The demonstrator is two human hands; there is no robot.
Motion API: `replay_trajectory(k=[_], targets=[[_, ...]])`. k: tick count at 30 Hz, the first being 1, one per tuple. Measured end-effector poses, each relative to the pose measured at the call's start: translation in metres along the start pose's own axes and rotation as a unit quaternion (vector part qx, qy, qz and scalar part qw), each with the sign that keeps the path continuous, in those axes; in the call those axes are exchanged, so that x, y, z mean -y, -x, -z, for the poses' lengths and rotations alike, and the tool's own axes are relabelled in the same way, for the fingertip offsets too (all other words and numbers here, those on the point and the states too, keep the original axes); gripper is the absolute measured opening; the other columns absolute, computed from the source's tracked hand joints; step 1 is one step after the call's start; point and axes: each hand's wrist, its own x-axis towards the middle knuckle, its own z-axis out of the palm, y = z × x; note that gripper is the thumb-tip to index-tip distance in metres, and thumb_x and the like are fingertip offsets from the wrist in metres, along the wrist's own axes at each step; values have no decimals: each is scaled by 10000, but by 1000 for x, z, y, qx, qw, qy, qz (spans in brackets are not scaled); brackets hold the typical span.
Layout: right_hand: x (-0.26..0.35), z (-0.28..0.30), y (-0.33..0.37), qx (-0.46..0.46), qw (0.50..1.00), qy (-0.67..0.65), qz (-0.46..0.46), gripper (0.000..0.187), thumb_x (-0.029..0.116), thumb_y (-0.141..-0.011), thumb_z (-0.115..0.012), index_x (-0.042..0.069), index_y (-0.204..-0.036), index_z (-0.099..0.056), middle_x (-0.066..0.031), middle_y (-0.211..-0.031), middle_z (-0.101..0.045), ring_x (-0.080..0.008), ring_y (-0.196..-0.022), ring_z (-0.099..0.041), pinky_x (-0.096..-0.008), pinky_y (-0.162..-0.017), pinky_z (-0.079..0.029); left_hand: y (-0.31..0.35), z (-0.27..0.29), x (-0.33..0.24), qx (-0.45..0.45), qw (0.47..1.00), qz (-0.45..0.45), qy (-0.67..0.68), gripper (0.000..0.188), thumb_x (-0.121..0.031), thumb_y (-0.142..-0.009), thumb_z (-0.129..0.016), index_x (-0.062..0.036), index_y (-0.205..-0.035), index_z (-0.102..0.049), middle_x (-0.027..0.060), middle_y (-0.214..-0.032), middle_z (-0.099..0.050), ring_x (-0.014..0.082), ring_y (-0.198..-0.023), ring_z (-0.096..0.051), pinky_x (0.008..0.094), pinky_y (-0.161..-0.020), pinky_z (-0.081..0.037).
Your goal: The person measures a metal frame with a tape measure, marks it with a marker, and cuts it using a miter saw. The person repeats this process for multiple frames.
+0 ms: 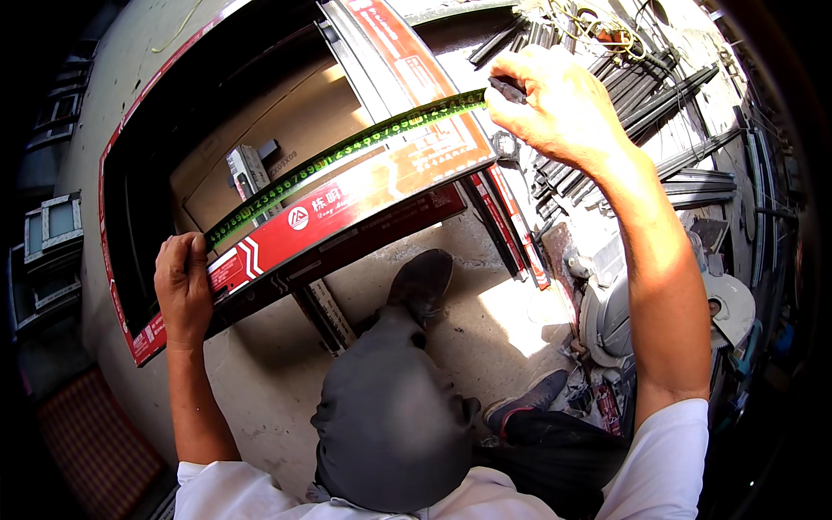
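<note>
A green tape measure (357, 143) is stretched out along the near bar of a large window frame (347, 186) wrapped in red and white film. My left hand (184, 282) is closed on the tape's left end, its knuckles over the bar's left part. Farther right and higher, my right hand (555, 104) grips the tape's other end above the frame's corner. A dark object (509, 89) shows between the right fingers; I cannot tell whether it is the tape's case. The blade runs slightly above the bar, tilted up toward the right.
Inside the frame lies brown cardboard (234, 160) with a short profile piece (249, 173) on it. Dark metal profiles (685, 95) are piled at the far right. A grey machine (611, 316) with a round guard (728, 308) stands beside my right arm. My shoe (422, 282) is near the frame.
</note>
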Motion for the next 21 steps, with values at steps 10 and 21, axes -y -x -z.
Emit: replay_trajectory(k=[10,21], targets=[[-1,-3,1,-18,1000,6,7,368,387,-911,-668,119,-1138,-776,-151,-1077,-750,-364,-1036,-692,-481,-938,-565,1,-1,2,-3,1000,2,0,143,-109,-1073,-638,18,-1008,-650,101,-887,-620,240,-835,-570,353,-768,-475],[-3,-6,2,-29,999,17,13,351,398,-929,-672,131,-1130,-778,-137,-1082,-752,-352,-1041,-695,-478,-945,-569,1,-1,1,-1,1000,1,-3,147,-118,-1077,-636,11,-1010,-659,98,-887,-630,235,-831,-572,347,-776,-477]])
